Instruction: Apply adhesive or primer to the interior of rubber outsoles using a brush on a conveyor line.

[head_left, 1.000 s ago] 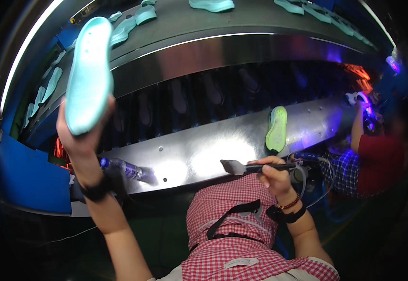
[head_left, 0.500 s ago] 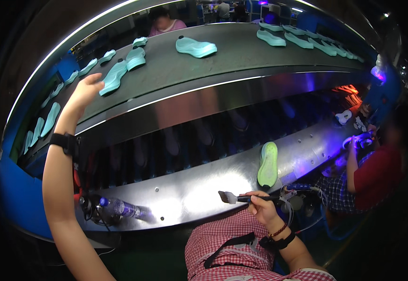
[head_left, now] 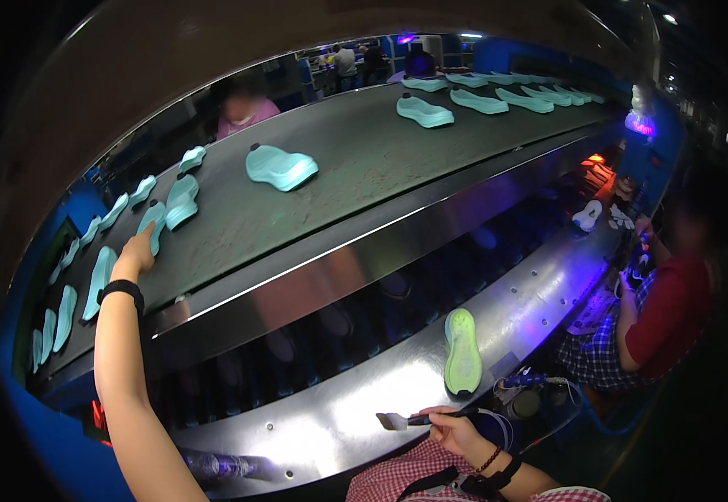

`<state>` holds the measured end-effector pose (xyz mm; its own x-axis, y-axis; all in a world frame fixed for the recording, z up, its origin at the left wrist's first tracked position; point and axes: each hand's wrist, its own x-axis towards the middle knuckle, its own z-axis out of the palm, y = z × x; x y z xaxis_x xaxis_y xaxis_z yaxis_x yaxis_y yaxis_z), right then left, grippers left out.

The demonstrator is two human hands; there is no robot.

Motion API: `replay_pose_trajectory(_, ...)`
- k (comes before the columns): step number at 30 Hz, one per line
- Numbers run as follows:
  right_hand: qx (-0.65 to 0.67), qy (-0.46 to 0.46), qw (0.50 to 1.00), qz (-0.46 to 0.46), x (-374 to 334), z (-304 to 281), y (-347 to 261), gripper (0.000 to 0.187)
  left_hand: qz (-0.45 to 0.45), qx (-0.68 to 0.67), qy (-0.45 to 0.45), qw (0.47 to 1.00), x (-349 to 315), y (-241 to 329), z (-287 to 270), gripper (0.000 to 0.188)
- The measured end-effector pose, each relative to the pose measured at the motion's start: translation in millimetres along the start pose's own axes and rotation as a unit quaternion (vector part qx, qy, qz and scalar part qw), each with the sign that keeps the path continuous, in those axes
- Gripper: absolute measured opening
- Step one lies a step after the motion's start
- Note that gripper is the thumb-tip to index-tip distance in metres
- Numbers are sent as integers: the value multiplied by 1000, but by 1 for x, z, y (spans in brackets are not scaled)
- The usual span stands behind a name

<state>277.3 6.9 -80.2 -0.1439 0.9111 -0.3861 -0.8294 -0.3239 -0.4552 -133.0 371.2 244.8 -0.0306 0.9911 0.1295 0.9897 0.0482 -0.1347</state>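
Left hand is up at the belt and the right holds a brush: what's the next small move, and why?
Probably draw the left hand back down toward the green sole. Its fingertips rest on a teal sole lying flat on the upper belt, while the right hand holds the brush just short of the green sole on the steel ledge.

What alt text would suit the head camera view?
A person's left hand touches a turquoise shoe sole on the upper conveyor belt, while the right hand holds a brush near a green sole.

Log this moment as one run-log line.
left hand: touching teal sole on upper belt | right hand: holding brush over steel ledge | green sole: lying on ledge
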Motion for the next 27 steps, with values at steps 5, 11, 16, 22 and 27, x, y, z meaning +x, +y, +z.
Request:
replay_pose_trajectory(5,-5,1,1000,30,7,-10,6,23,48,-109,43,992,18,5,5,66)
replay_pose_trajectory(11,-7,-19,999,39,5,-3,2,24,79,-147,3,986,-12,44,-14,47)
replay_pose_trajectory(16,-4,-19,1000,15,3,4,-1,23,205,-384,2,900,-77,81,-28,36)
replay_pose_trajectory(22,-37,-60,994,-84,-16,22,-13,24,134,-143,135,971,-129,63,-8,32)
replay_pose_trajectory(27,-71,-48,985,-151,-26,14,-26,20,18,-759,358,543,-213,68,44,30)
